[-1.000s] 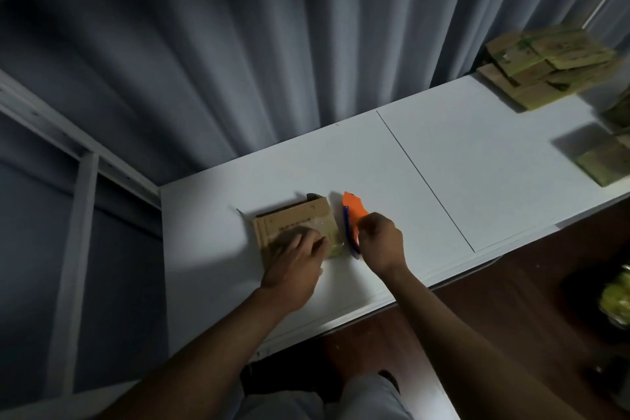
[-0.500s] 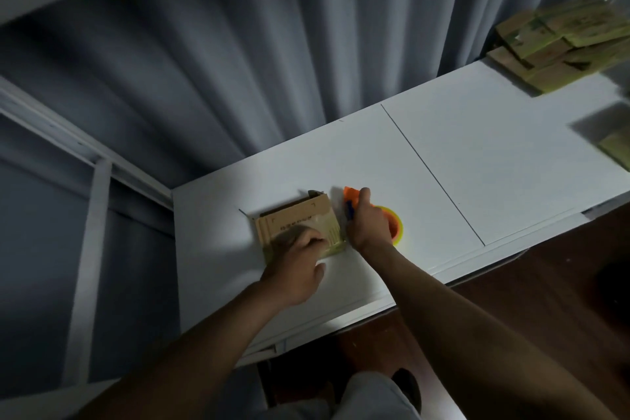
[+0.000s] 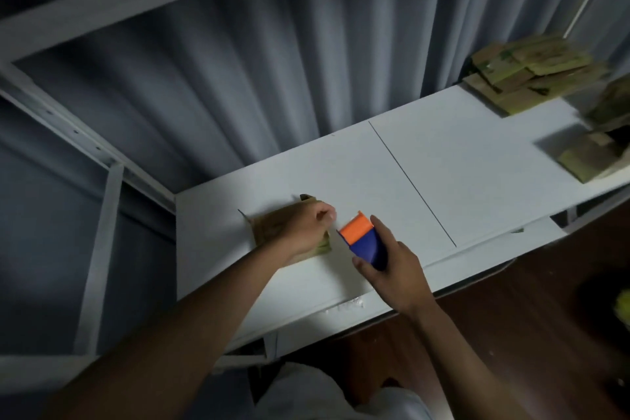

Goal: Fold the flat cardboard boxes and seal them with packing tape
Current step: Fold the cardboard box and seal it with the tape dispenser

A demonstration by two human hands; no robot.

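Grey curtains (image 3: pixel 272 78) hang behind a white table (image 3: pixel 460 160) in dim light. Near the table's left end lies a small cardboard box (image 3: pixel 272 228), and the left hand (image 3: pixel 306 232) rests on top of it, fingers curled, pinching at the box's right edge. Just right of the box, the right hand (image 3: pixel 392 266) grips an orange-and-blue tape dispenser (image 3: pixel 363 239). Far right of the box, flat cardboard boxes (image 3: pixel 525 78) sit stacked by the curtains.
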